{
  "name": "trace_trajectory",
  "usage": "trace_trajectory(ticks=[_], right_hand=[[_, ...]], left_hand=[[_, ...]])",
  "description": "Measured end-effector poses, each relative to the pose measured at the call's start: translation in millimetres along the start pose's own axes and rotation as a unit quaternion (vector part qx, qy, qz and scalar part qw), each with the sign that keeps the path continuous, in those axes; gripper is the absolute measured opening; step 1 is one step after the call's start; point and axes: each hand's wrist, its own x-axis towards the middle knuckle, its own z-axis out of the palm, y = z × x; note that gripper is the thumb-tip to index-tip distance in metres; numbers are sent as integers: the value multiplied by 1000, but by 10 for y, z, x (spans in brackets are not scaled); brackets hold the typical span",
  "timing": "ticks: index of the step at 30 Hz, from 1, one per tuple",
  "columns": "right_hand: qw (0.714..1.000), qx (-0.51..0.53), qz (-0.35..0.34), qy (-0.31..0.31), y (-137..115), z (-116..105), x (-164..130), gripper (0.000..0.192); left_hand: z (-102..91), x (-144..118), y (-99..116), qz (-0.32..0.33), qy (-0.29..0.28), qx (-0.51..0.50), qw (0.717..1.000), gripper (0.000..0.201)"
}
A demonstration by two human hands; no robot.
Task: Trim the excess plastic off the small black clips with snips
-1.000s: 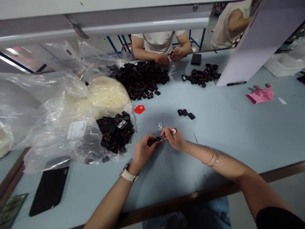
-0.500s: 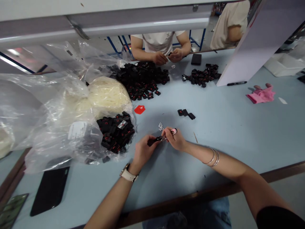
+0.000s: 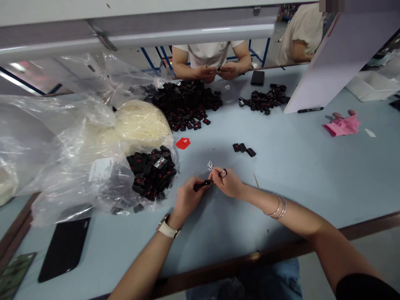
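Note:
My left hand [image 3: 186,199] pinches a small black plastic part [image 3: 202,184] just above the light blue table [image 3: 296,166]. My right hand [image 3: 229,183] meets it from the right, fingers closed on a small tool with a pink and black end [image 3: 224,171] whose tip touches the part. A few tiny white pieces [image 3: 210,165] lie just beyond my fingers. Three finished-looking black parts [image 3: 244,148] sit a little further back. An open clear bag of black parts with red marks [image 3: 152,171] lies to the left of my left hand.
A big heap of black parts [image 3: 184,102] and a smaller one [image 3: 265,99] lie in front of a person across the table [image 3: 211,62]. There is a bag of white pieces [image 3: 140,123], a red tag [image 3: 183,143], a pink glove [image 3: 342,125], a marker [image 3: 310,109], a black phone [image 3: 64,248].
My right hand has turned slightly, so the tool's pink end shows less. The person across the table has lifted both hands closer together. My left hand stays put.

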Motion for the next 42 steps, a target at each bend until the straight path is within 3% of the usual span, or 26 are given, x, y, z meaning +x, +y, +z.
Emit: trace_trajectory(ticks=[8, 17, 22, 28, 34, 37, 42], right_hand=[[997, -68, 17, -40, -28, 23, -3, 27], [991, -97, 50, -73, -151, -11, 77, 29], [984, -172, 15, -50, -166, 69, 1, 27], [1000, 2, 21, 5, 34, 67, -20, 38], [976, 179, 90, 82, 128, 104, 1, 48], [969, 193, 96, 118, 141, 111, 1, 51], [976, 170, 90, 103, 154, 109, -7, 48]], left_hand=[[-6, -5, 4, 6, -6, 3, 1000, 9], [0, -8, -21, 16, -2, 10, 1000, 8], [-31, 0, 23, 22, -13, 19, 999, 6], [-33, 22, 46, -21, -18, -4, 1000, 11], [-28, 13, 17, -16, -16, -19, 1000, 16], [-21, 4, 8, -9, -13, -24, 1000, 18], [-30, 4, 36, 3, -16, -26, 1000, 17]])
